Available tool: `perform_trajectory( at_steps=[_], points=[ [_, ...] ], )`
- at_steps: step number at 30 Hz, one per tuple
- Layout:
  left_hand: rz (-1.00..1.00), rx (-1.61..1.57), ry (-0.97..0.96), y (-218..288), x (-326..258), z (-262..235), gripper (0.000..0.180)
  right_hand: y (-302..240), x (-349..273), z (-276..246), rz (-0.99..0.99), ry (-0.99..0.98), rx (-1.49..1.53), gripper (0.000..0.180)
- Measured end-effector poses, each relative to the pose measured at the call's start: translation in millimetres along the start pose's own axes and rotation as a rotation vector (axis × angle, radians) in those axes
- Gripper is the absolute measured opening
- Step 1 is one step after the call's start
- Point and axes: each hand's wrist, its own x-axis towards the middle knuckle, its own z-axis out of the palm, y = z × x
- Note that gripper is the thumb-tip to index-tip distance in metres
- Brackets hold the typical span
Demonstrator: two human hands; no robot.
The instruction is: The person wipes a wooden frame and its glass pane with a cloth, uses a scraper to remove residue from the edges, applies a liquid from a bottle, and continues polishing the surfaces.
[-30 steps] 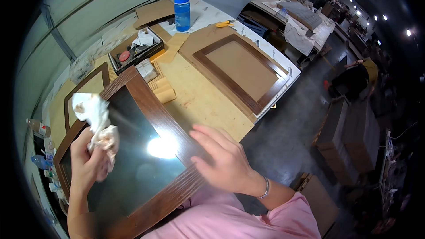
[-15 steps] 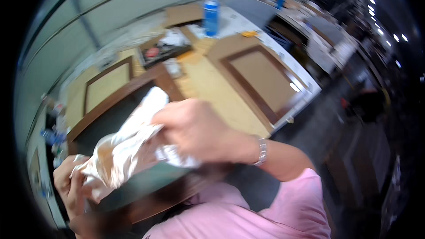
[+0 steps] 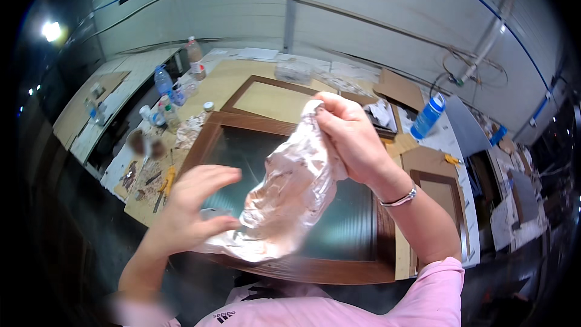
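Observation:
A crumpled white cloth [image 3: 296, 188] with brownish stains hangs from my right hand [image 3: 354, 136], whose fingers pinch its top corner. My left hand [image 3: 190, 212] is spread at the cloth's lower left, thumb and fingers apart; the cloth's lower end droops behind and below the thumb. Whether the palm touches it I cannot tell. Beneath both hands lies a brown wooden frame [image 3: 375, 272] around a dark, glossy greenish glass panel [image 3: 345, 218], partly covered by the cloth and hands.
Another brown frame [image 3: 239, 94] lies behind, and a third frame [image 3: 457, 200] at the right. A blue bottle [image 3: 428, 116] stands at the back right. Plastic bottles [image 3: 195, 59], a yellow-handled tool [image 3: 166, 183] and wood scraps are at the left. A grey wall [image 3: 375, 0] bounds the back.
My view has swung to the left. My left hand, earlier closed on the cloth, has opened. My right hand has lifted its corner, and the cloth now hangs down.

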Motion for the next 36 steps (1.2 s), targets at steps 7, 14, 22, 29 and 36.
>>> perform_trajectory(
  at_steps=[7, 14, 22, 29, 36],
  points=[
    [-0.301, -0.913, 0.107, -41.1, -14.0, -16.8, 0.023, -8.9, 84.4, 103.0, -0.112, -0.098, -0.548, 0.021],
    [-0.456, -1.336, 0.531, -149.0, -61.1, -84.2, 0.021, 21.8, 153.7, 144.2, 0.152, -0.015, -0.557, 0.015],
    [-0.558, -1.375, 0.031, -230.4, -106.0, -62.6, 0.044, 83.5, 222.0, 181.6, 0.271, -0.015, -0.429, 0.012],
    [-0.512, -1.671, 0.310, -274.6, -109.1, -45.4, 0.039, 127.7, 268.5, 172.7, 0.328, 0.060, -1.132, 0.029],
    [-0.561, -1.818, 0.516, -319.2, -108.2, -11.4, 0.040, 224.2, 308.6, 100.0, 0.538, -0.033, -1.593, 0.045]
  ],
)
